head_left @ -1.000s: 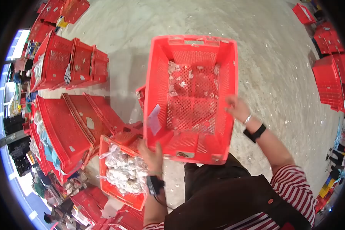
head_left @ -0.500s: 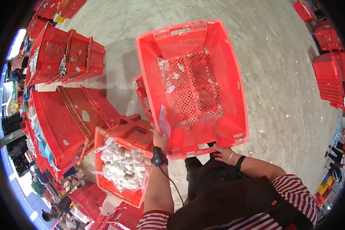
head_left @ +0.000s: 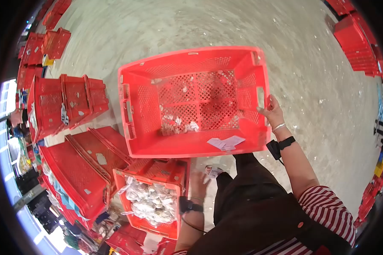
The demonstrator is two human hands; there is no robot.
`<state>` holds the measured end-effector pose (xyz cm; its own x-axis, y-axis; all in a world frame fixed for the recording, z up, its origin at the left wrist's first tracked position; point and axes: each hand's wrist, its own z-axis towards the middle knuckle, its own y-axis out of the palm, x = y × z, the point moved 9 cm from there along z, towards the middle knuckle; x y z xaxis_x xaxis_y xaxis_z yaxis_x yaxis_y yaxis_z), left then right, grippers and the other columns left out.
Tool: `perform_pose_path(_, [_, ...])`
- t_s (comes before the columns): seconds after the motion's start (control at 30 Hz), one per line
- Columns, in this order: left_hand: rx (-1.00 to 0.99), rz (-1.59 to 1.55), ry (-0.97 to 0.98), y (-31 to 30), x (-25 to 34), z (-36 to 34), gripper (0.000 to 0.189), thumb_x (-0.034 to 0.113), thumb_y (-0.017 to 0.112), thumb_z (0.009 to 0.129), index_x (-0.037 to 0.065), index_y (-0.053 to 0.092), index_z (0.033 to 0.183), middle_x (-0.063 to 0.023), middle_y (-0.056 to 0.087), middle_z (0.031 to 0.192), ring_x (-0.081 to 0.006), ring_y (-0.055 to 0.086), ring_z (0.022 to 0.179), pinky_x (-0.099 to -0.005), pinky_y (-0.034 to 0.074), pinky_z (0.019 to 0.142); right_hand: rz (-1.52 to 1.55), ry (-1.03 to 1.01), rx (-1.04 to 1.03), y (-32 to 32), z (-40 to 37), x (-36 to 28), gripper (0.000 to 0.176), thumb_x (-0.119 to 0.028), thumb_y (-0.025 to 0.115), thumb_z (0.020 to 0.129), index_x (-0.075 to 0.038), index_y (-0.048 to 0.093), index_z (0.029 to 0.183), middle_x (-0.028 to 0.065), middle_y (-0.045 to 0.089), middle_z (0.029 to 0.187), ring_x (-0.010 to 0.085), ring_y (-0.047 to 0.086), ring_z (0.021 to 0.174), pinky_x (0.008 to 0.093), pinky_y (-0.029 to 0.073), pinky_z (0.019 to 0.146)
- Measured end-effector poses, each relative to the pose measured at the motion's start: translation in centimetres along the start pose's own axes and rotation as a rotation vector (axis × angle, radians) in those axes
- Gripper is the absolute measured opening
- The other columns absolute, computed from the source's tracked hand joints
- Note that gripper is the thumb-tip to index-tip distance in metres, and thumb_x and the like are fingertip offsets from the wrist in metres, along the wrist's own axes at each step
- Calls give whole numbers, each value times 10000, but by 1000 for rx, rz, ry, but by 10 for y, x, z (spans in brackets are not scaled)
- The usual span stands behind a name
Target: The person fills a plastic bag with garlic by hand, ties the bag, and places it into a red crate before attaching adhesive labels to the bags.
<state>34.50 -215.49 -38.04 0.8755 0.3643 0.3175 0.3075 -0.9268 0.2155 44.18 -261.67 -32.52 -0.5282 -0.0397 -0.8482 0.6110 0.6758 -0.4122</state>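
Concrete floor (head_left: 157, 25); right hand (head_left: 271, 112) grips scrap-littered crate (head_left: 191, 146); bag-filled crate (head_left: 155, 180) below.

pale concrete floor (head_left: 166, 25) runs to the far side, speckled with small white scraps. on the left, stacked red crates (head_left: 68, 102) stand nested in rows, with more leaning crates (head_left: 72, 178) nearer. another red stack (head_left: 357, 42) sits far right. bright daylight (head_left: 6, 127) comes in along the left edge, washing that side out.
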Motion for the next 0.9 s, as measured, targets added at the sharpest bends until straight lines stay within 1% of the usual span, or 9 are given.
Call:
perform_pose_path(0.03, [-56, -22, -26, -8, 22, 17, 760, 605, 599, 769, 205, 320, 1351, -132, 367, 1281, -293, 339, 1214, -563, 325, 976, 7, 11, 9, 0, -1, 5, 611, -150, 764, 687, 3, 467, 1199, 63, 610, 961, 216, 591, 809, 304, 478, 747])
perform_pose_path(0.1, [276, -241, 1, -11, 74, 11, 882, 657, 644, 684, 129, 356, 1328, -128, 374, 1259, -316, 363, 1215, -578, 332, 973, -132, -264, 36, 1, -9, -12, 712, -208, 792, 658, 13, 435, 1232, 100, 609, 1011, 244, 596, 877, 314, 465, 818])
perform_pose_path(0.2, [88, -227, 76, 28, 129, 29, 811, 615, 667, 693, 104, 419, 1271, -134, 444, 1234, -319, 406, 1203, -562, 371, 959, -340, 29, -47, -3, 0, 22, 667, -169, 775, 661, -24, 457, 1229, 104, 623, 1001, 213, 602, 876, 303, 465, 806])
perform_pose_path(0.27, [-106, -292, 37, 62, 142, 47, 570, 445, 656, 790, 75, 483, 1188, -147, 518, 1193, -313, 470, 1160, -528, 410, 953, -308, 120, -88, -3, 7, 25, 600, -151, 758, 673, -37, 491, 1198, 102, 631, 994, 212, 604, 884, 302, 466, 801])
perform_pose_path(0.4, [160, -279, 47, 10, 129, 90, 379, 121, 531, 802, 3, 494, 1160, -141, 552, 1174, -308, 530, 1089, -498, 421, 962, -61, 166, -98, 9, 13, 55, 389, -102, 705, 704, -51, 583, 1071, 92, 643, 941, 205, 605, 868, 302, 468, 774])
perform_pose_path(0.53, [180, -317, 21, 2, 123, 51, 431, 106, 547, 756, -1, 508, 1171, -159, 518, 1244, -312, 475, 1173, -484, 356, 1028, 146, 170, -140, 12, 12, 27, 339, -105, 695, 699, -37, 603, 1017, 120, 635, 904, 258, 609, 858, 324, 472, 768])
perform_pose_path(0.63, [171, -332, 98, -10, 109, 16, 495, 100, 565, 733, -22, 479, 1205, -169, 506, 1263, -316, 457, 1191, -488, 320, 1050, -192, 83, -262, 29, 20, -31, 363, -107, 665, 693, -37, 584, 1039, 166, 620, 936, 330, 599, 883, 373, 479, 783])
perform_pose_path(0.7, [156, -410, 67, -9, 97, 5, 510, 85, 565, 728, -26, 467, 1216, -177, 510, 1255, -318, 454, 1194, -482, 331, 1044, -434, -102, -347, 55, 25, -55, 371, -108, 624, 695, -37, 563, 1053, 213, 590, 983, 383, 570, 924, 421, 475, 799])
perform_pose_path(0.9, [156, -469, 58, -37, 119, 48, 439, 72, 558, 722, -28, 500, 1146, -191, 536, 1209, -332, 521, 1110, -487, 418, 968, -324, -158, -244, 88, 47, -69, 347, -58, 570, 698, -30, 556, 1043, 217, 583, 974, 366, 564, 948, 426, 466, 814])
